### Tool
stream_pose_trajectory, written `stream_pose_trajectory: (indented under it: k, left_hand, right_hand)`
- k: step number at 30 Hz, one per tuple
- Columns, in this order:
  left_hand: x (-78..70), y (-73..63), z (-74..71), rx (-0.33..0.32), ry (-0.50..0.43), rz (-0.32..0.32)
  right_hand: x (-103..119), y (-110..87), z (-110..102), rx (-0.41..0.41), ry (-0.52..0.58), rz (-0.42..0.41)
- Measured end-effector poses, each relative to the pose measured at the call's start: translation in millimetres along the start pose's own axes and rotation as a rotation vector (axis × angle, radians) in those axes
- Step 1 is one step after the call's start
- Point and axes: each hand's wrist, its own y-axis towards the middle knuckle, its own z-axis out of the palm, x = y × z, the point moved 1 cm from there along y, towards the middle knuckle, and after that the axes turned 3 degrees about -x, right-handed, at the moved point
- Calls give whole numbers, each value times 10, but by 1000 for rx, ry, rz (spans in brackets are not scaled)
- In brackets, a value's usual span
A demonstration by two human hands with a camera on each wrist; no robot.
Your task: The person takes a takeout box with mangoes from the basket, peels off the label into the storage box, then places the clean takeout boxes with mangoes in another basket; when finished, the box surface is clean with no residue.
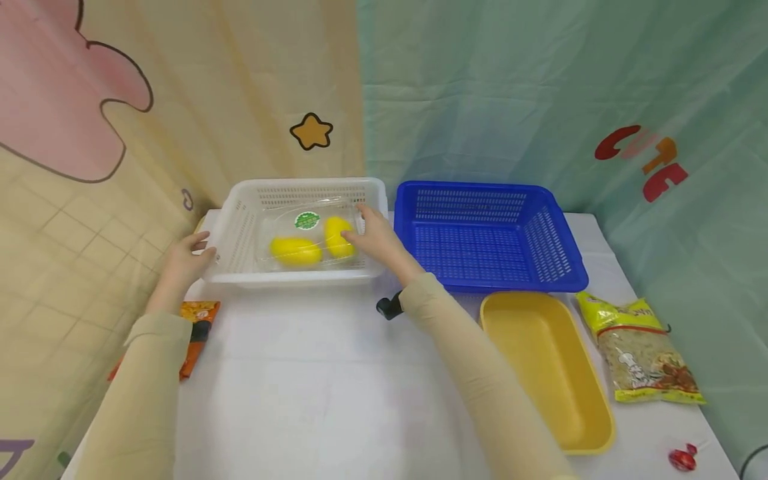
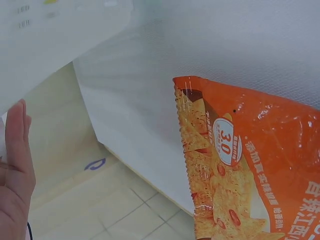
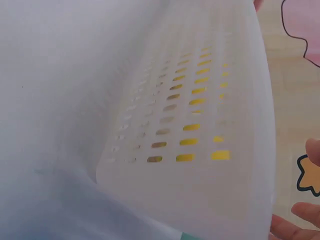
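Note:
A clear plastic box (image 1: 282, 223) with a green round sticker and two yellow fruits (image 1: 296, 251) inside lies in a white perforated basket (image 1: 288, 277). My right hand (image 1: 379, 237) reaches over the basket's right rim to the right end of the box, thumb and fingers spread apart. The right wrist view shows its fingertips (image 3: 295, 227) beyond the basket wall, with yellow showing through the slots. At the basket's left rim is my left hand (image 1: 183, 263), fingertips right by the edge. Its fingers appear nearly straight in the left wrist view.
An orange snack bag (image 2: 245, 165) lies by my left forearm. A blue basket (image 1: 474, 257) stands right of the white one. Nearer are a yellow tray (image 1: 546, 373), a yellow-topped food bag (image 1: 645, 353) and a red wrapped candy (image 1: 683, 459). Curtains hang behind the table.

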Motion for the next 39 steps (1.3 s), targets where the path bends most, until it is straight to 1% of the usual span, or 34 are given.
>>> stream_pose_trajectory:
  k: [4,7,11,16,18,20,24,27,30,34,39]
  left_hand:
    - [9,3,-8,19,-36,-25]
    - [10,2,-20,37,-66,-57]
    - [5,-1,-36,58,-91,-101]
    - [-22,-11,-47,71,-101,-123]
    - [-32,-15,-50,77,-105,-132]
    - [-38,-11,-47,82,-107,-144]
    - [-49,5,-45,91,-110,-161]
    - [-44,5,-47,100,-114,-175]
    - [-51,8,-49,115,-121,-191]
    - [-56,0,-59,130,-132,-214]
    - [-42,11,-55,112,-134,-215]
  right_hand:
    - [3,20,83,-1,35,38]
    - [9,46,127,-6,67,64]
    - [25,83,171,-5,117,136]
    - [50,108,225,65,169,251]
    - [51,108,246,99,159,290]
    - [50,106,264,116,141,317]
    - [56,97,297,106,100,334]
    - [80,93,315,70,74,338]
    - [114,82,296,36,81,351]
    - [177,27,225,14,113,379]
    - [175,-17,72,27,141,395]
